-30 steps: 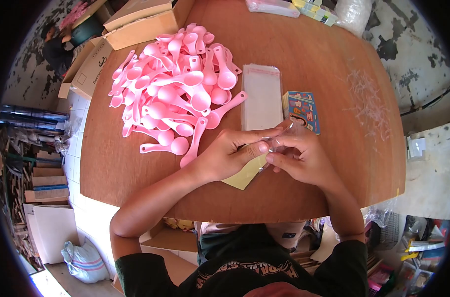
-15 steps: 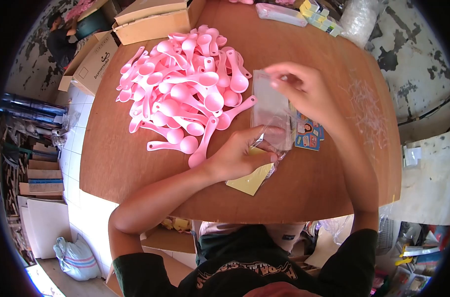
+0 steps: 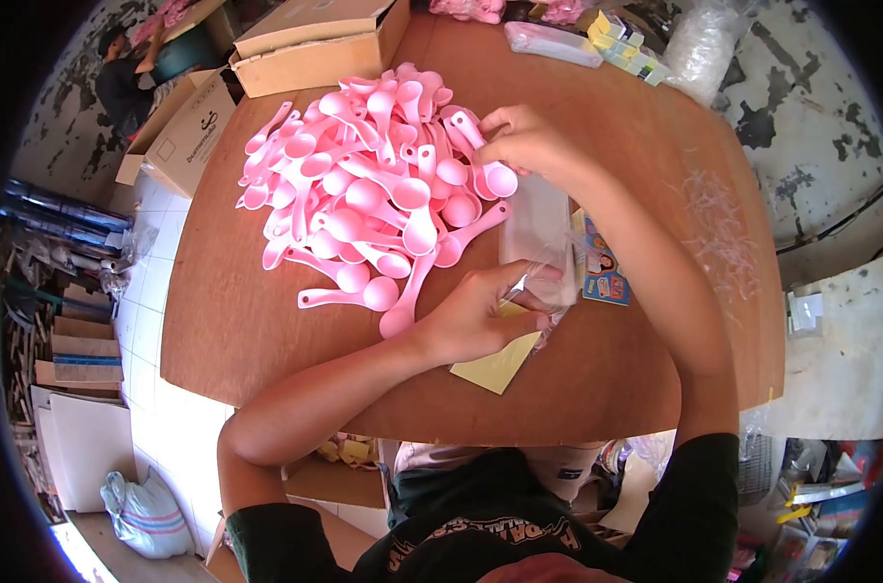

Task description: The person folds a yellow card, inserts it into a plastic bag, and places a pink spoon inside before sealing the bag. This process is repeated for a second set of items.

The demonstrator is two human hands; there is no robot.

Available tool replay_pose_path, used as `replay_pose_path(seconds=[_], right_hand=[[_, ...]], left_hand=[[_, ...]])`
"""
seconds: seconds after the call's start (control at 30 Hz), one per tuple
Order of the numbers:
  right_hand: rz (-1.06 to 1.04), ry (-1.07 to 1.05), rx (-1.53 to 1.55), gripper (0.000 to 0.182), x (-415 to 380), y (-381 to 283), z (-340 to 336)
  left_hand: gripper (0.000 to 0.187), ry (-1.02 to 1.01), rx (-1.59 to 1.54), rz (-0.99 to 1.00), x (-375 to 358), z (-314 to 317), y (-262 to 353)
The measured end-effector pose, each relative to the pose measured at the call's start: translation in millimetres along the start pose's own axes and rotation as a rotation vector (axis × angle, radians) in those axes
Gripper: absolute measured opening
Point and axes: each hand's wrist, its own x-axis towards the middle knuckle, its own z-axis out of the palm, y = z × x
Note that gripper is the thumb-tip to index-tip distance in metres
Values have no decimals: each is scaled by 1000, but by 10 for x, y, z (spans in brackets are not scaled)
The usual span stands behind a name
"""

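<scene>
A heap of several pink plastic spoons [image 3: 368, 189] lies on the round wooden table [image 3: 266, 321]. My right hand [image 3: 524, 141] reaches over the heap's right edge and grips one pink spoon [image 3: 490, 173]. My left hand [image 3: 475, 316] holds a clear plastic bag [image 3: 553, 277] near the table's front, above a yellow card [image 3: 500, 364]. A stack of clear bags [image 3: 538, 219] lies between my hands, partly hidden by my right forearm.
Printed colourful cards [image 3: 605, 267] lie right of the bags. Cardboard boxes [image 3: 310, 44] stand at the table's far left edge. Small packets [image 3: 616, 39] and a plastic roll [image 3: 699, 39] sit at the back right. Another person [image 3: 125, 83] is far left.
My right hand left the bag, swung up across the bag stack to the spoon heap and closed on a spoon. My left hand stayed holding the clear bag.
</scene>
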Motion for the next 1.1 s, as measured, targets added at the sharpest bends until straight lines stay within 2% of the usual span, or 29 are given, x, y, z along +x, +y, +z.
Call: replay_pose_path(seconds=[0.07, 0.1, 0.17, 0.27, 0.33, 0.43, 0.57, 0.63, 0.7, 0.77, 0.8, 0.87, 1.0, 1.1], right_hand=[[2, -99, 235, 27, -63, 40, -87], [1, -97, 234, 27, -156, 13, -148], [-71, 36, 372, 27, -424, -64, -293], [-124, 97, 516, 28, -669, 188, -542], [-207, 221, 878, 26, -972, 284, -628], [-307, 234, 956, 27, -1404, 349, -623], [-367, 257, 966, 26, -1718, 331, -457], [-352, 343, 769, 25, -1786, 290, -411], [-334, 317, 768, 26, -1803, 291, -421], [-285, 418, 584, 32, -1784, 295, -376], [-240, 435, 630, 41, -1772, 279, -344], [-235, 445, 600, 44, -1773, 282, -301], [-270, 427, 542, 50, -1790, 299, -274], [-293, 434, 516, 53, -1801, 294, -274]], left_hand=[[43, -9, -6, -29, 2, -4, 9], [44, -17, 4, -17, 6, -11, -5], [46, -25, 13, -5, 3, -19, 5], [48, -11, -45, -77, -4, -17, 34], [47, -3, -69, -25, 9, -13, 22], [46, 2, -125, -111, 14, 4, 93], [46, -23, -95, -70, 48, 1, 27], [46, -1, -47, -89, 38, 8, 58], [46, -1, -41, -99, 37, 8, 48], [47, -5, -19, -67, 26, 20, 49], [47, -11, -17, -72, 23, 25, 30], [48, -19, 10, 6, 31, 32, -15], [49, -16, -32, -25, 29, 28, 50], [44, -19, -112, -136, 16, 33, 105]])
